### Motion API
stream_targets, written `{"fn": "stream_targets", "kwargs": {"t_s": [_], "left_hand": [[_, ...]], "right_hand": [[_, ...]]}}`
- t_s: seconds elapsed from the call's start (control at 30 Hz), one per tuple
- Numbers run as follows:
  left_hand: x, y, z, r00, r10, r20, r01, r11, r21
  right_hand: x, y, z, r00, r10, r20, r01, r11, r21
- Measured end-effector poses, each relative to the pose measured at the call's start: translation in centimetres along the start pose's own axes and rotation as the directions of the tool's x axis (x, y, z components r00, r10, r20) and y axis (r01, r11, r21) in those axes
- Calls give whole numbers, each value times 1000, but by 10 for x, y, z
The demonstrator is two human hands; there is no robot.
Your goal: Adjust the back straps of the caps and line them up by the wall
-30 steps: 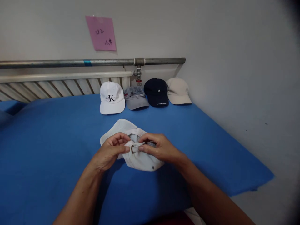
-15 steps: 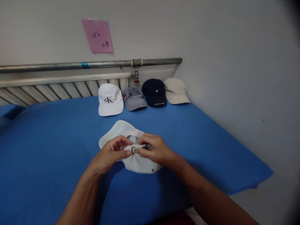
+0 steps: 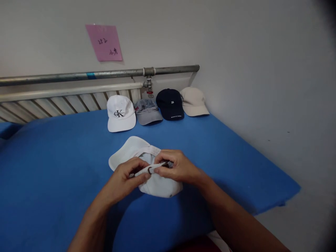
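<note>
A white cap (image 3: pixel 131 148) lies upside down on the blue mattress (image 3: pixel 52 168), its brim pointing away from me. My left hand (image 3: pixel 124 180) pinches the cap's back strap from the left. On the right, my right hand (image 3: pixel 175 167) pinches the same strap at its small metal buckle (image 3: pixel 150 170). Both hands have their fingers closed on the strap, thumbs and forefingers nearly meeting over the buckle.
Along the back stand a white cap with a black logo (image 3: pixel 120 112), a grey cap (image 3: pixel 147 111), a navy cap (image 3: pixel 170 103) and a beige cap (image 3: pixel 193 101). Behind them run a metal pipe (image 3: pixel 78 74) and a slatted rail. A pink note (image 3: pixel 105 42) hangs on the wall. The mattress edge drops off at right.
My hands stay on the strap and buckle. The left fingers have closed further over the strap. The view has shifted slightly right and up, so everything sits a bit lower left.
</note>
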State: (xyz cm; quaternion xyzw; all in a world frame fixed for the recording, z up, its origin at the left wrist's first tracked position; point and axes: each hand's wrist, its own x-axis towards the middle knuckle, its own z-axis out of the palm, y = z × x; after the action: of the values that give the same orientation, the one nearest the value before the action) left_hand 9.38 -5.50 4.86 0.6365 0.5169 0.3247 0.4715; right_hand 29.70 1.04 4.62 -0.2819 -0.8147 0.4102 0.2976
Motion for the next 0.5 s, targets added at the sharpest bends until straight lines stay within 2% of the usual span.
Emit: {"fn": "stream_targets", "kwargs": {"t_s": [0.17,0.37,0.5], "left_hand": [[-3,3,-1,997,-10,78,8,1000,25],[-1,5,1,996,-34,83,31,999,42],[-2,1,-2,995,-61,84,64,997,-31]], "right_hand": [[0,-5,-5,992,99,77,-110,980,164],[2,-5,4,993,94,76,-107,978,179],[2,-4,1,987,112,115,-134,970,202]]}}
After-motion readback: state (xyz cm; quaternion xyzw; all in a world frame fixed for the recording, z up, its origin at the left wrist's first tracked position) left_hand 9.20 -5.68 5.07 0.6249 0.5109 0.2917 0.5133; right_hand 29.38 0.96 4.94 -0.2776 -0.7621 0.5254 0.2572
